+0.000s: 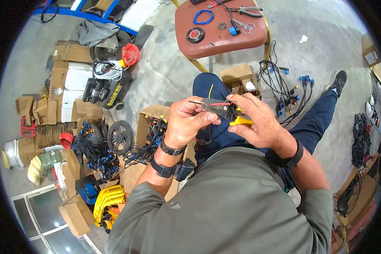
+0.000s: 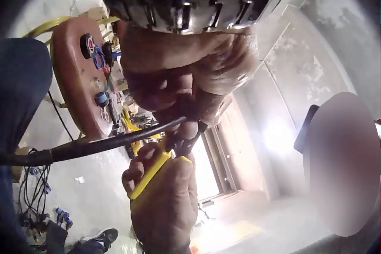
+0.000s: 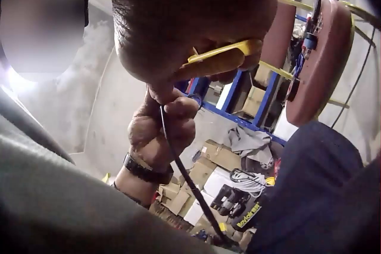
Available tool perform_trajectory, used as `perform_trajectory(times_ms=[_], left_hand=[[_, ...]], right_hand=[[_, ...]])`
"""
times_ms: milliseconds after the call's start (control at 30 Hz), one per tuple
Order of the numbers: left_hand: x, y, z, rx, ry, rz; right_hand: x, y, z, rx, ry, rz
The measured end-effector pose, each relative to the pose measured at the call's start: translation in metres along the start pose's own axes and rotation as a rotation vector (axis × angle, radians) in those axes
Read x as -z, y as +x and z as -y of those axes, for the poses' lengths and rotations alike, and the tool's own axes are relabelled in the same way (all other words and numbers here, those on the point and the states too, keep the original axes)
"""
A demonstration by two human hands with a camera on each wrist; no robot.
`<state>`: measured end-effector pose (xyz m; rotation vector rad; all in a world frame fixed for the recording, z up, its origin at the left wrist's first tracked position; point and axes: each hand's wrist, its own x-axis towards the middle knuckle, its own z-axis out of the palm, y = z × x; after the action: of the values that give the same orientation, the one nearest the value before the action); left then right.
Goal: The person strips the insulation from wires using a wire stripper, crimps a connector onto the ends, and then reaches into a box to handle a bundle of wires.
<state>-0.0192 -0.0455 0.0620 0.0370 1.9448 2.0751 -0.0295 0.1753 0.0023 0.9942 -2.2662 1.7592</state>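
Left wrist view: the left hand (image 2: 186,78) pinches a cable (image 2: 107,145) beside the right hand (image 2: 165,199), which grips a yellow-handled tool (image 2: 150,175).

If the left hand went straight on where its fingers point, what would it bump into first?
Probably the yellow-handled tool, just ahead of the left hand and gripped by the right hand. Depth is unclear; tool and left hand may be touching.
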Motion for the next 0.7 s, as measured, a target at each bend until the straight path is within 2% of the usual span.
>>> perform_trajectory(times_ms=[133,200,333,433,533,700], left_hand=[[-0.002,0.000,-0.004,-0.031,0.012,-0.024],[0.000,0.002,-0.001,-0.096,0.049,-0.036],[0.006,0.004,0.003,-0.221,0.128,-0.051],[0.007,0.006,-0.005,-0.255,0.150,-0.005],[0.008,0.007,-0.008,-0.222,0.152,0.002],[0.013,0.011,-0.017,-0.358,0.420,0.030]], right_hand=[[-0.007,0.000,0.004,-0.032,0.103,-0.010],[-0.009,-0.001,0.007,-0.108,0.176,0.025],[-0.012,-0.003,0.009,-0.119,0.241,0.039],[-0.013,-0.002,0.012,-0.113,0.293,0.026],[-0.008,-0.001,0.010,-0.142,0.322,0.085],[-0.001,0.000,0.016,-0.252,0.502,0.193]])
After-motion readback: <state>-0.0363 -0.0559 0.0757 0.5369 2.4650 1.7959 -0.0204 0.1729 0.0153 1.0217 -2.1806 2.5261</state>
